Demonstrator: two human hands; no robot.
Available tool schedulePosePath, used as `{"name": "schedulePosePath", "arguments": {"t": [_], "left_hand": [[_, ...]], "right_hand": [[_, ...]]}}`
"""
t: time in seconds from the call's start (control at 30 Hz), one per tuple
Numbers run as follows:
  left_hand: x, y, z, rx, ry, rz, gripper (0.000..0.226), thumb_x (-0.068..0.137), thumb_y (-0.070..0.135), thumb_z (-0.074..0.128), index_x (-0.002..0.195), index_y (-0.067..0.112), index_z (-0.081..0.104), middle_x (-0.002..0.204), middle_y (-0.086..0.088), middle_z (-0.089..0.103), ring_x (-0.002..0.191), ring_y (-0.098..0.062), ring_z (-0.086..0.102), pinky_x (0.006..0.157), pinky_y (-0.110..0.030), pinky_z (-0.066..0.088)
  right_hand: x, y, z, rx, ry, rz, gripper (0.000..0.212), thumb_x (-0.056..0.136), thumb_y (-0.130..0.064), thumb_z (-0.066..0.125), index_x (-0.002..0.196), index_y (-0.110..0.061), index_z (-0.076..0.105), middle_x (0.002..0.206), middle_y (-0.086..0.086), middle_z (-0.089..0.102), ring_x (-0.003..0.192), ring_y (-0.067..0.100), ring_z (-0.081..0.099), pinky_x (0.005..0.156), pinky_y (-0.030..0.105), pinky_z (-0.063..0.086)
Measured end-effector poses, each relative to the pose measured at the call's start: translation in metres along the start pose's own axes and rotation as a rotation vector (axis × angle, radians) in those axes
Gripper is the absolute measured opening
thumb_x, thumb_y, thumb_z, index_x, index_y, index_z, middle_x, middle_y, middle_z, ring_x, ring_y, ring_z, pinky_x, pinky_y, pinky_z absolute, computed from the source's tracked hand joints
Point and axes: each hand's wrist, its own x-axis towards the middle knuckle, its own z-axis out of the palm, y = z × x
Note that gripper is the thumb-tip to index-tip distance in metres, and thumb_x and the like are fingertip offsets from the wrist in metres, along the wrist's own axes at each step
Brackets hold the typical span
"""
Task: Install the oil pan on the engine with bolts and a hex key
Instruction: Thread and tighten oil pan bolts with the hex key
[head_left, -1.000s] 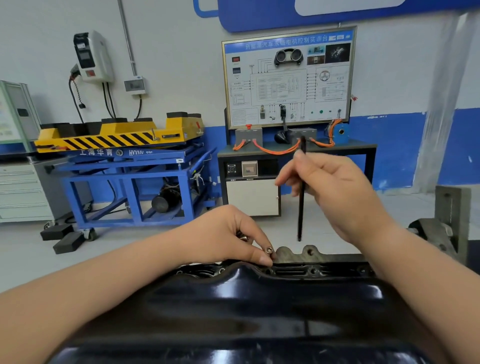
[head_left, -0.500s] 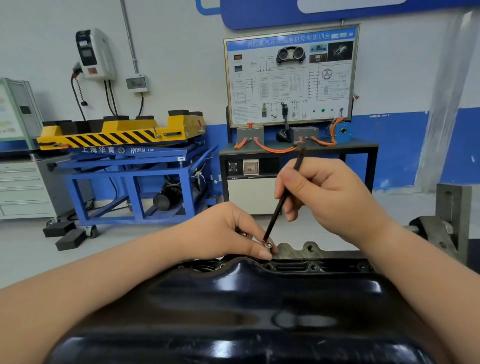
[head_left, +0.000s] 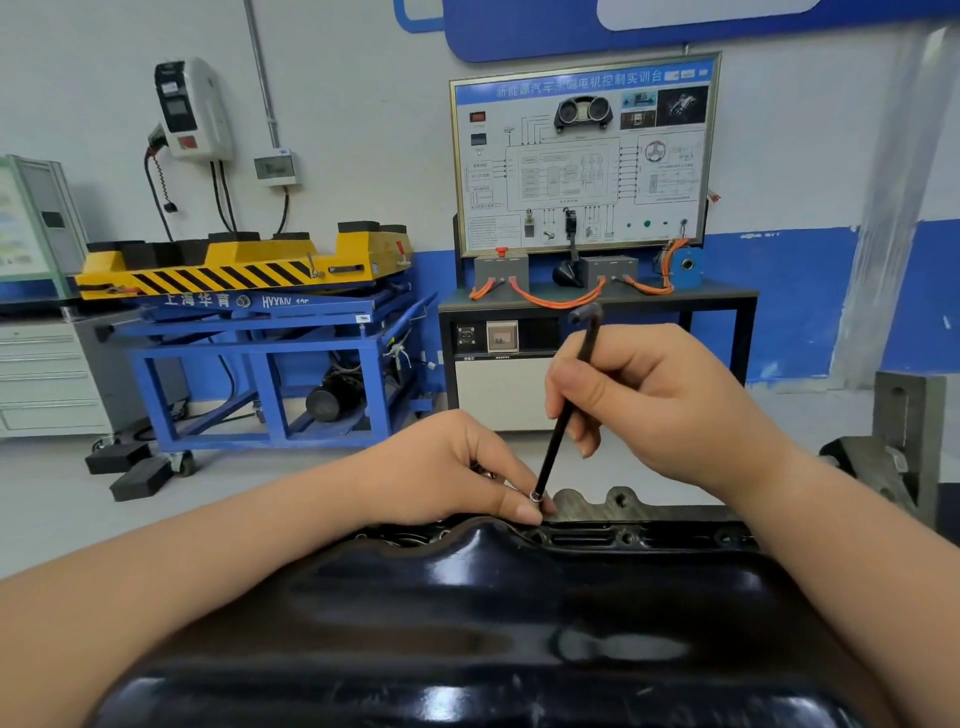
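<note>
A glossy black oil pan (head_left: 467, 623) fills the near part of the view, lying on the engine block, whose grey flange (head_left: 618, 501) shows at the pan's far edge. My left hand (head_left: 447, 467) pinches a small silver bolt (head_left: 536, 497) at that far edge; more bolts seem tucked in its palm. My right hand (head_left: 660, 400) grips a black L-shaped hex key (head_left: 563, 415), tilted, with its lower tip set in the bolt's head and its short bend at the top.
A grey metal engine-stand bracket (head_left: 904, 447) rises at the right. Across the floor stand a blue lift table with a yellow striped top (head_left: 260, 312), a training board on a black bench (head_left: 582, 156) and grey drawers (head_left: 41, 379) at the left.
The hex key went from upright and clear of the pan to tilted, its tip now in the bolt head. My right hand shifted left with it; my left hand stayed on the bolt.
</note>
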Motion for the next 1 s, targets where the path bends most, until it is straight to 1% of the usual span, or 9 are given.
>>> {"name": "schedulePosePath", "arguments": {"t": [0.1, 0.23, 0.33, 0.43, 0.53, 0.7, 0.83, 0.9, 1.0], "left_hand": [[-0.001, 0.0, 0.0, -0.002, -0.002, -0.009, 0.012, 0.074, 0.017, 0.075, 0.085, 0.017, 0.075, 0.088, -0.018, 0.072, 0.085, -0.036, 0.066, 0.086, -0.047, 0.051], [-0.001, 0.001, 0.002, -0.003, -0.019, -0.015, 0.01, 0.075, 0.013, 0.074, 0.083, 0.017, 0.075, 0.088, -0.018, 0.072, 0.084, -0.035, 0.066, 0.086, -0.046, 0.052], [0.0, 0.003, 0.003, 0.022, -0.056, -0.013, 0.011, 0.076, 0.01, 0.074, 0.08, 0.021, 0.074, 0.087, -0.013, 0.074, 0.084, -0.032, 0.068, 0.085, -0.041, 0.054], [0.0, 0.005, 0.003, 0.038, -0.079, -0.004, 0.015, 0.076, 0.009, 0.074, 0.077, 0.024, 0.073, 0.088, -0.01, 0.074, 0.089, -0.028, 0.069, 0.084, -0.036, 0.054], [0.001, 0.005, 0.002, 0.009, -0.09, -0.012, 0.017, 0.076, 0.007, 0.073, 0.074, 0.024, 0.072, 0.085, -0.009, 0.074, 0.094, -0.028, 0.068, 0.082, -0.029, 0.055], [0.002, 0.009, 0.003, 0.04, -0.136, -0.008, 0.021, 0.076, 0.006, 0.072, 0.071, 0.026, 0.071, 0.069, 0.015, 0.07, 0.094, -0.024, 0.069, 0.081, -0.021, 0.054], [0.004, 0.012, 0.003, 0.094, -0.159, -0.007, 0.022, 0.077, 0.007, 0.073, 0.071, 0.028, 0.07, 0.065, 0.02, 0.068, 0.094, -0.022, 0.069, 0.084, -0.023, 0.054], [0.005, 0.012, 0.003, 0.122, -0.156, -0.007, 0.023, 0.076, 0.008, 0.073, 0.07, 0.029, 0.069, 0.067, 0.015, 0.069, 0.093, -0.024, 0.069, 0.085, -0.028, 0.054], [0.006, 0.014, 0.003, 0.169, -0.159, 0.0, 0.021, 0.077, 0.012, 0.073, 0.074, 0.032, 0.07, 0.081, -0.007, 0.074, 0.093, -0.031, 0.067, 0.088, -0.042, 0.051]], "right_hand": [[0.0, 0.0, -0.001, -0.026, -0.025, -0.01, 0.023, 0.085, -0.024, 0.051, 0.068, -0.013, 0.063, 0.058, 0.002, 0.058, 0.051, 0.007, 0.058, 0.052, 0.018, 0.048], [0.0, -0.001, 0.0, -0.057, -0.105, 0.003, 0.02, 0.085, -0.023, 0.052, 0.068, -0.015, 0.062, 0.061, 0.002, 0.059, 0.051, 0.01, 0.058, 0.053, 0.022, 0.05], [0.0, 0.0, 0.0, -0.084, -0.146, 0.016, 0.02, 0.086, -0.023, 0.053, 0.07, -0.013, 0.062, 0.063, 0.014, 0.061, 0.051, 0.017, 0.061, 0.055, 0.03, 0.053], [0.0, -0.002, 0.0, -0.043, -0.173, 0.016, 0.021, 0.091, -0.019, 0.056, 0.072, -0.014, 0.062, 0.064, 0.015, 0.062, 0.054, 0.022, 0.066, 0.056, 0.028, 0.054], [0.0, -0.003, 0.001, 0.003, -0.178, 0.036, 0.018, 0.084, -0.026, 0.053, 0.071, -0.016, 0.061, 0.064, 0.015, 0.062, 0.054, 0.025, 0.067, 0.054, 0.026, 0.055], [0.001, -0.002, 0.002, 0.021, -0.181, 0.074, 0.021, 0.082, -0.028, 0.053, 0.07, -0.013, 0.06, 0.061, 0.013, 0.061, 0.051, 0.024, 0.066, 0.053, 0.025, 0.055], [0.001, -0.001, 0.002, 0.02, -0.196, 0.094, 0.02, 0.087, -0.021, 0.053, 0.07, -0.012, 0.059, 0.059, 0.009, 0.059, 0.051, 0.022, 0.066, 0.052, 0.025, 0.055], [0.001, -0.001, 0.002, 0.018, -0.204, 0.098, 0.021, 0.089, -0.016, 0.053, 0.069, -0.014, 0.059, 0.058, 0.005, 0.059, 0.051, 0.021, 0.065, 0.052, 0.025, 0.055], [0.001, -0.001, 0.002, 0.023, -0.221, 0.107, 0.02, 0.089, -0.018, 0.053, 0.071, -0.015, 0.06, 0.06, -0.001, 0.06, 0.051, 0.019, 0.065, 0.053, 0.027, 0.056]]}}
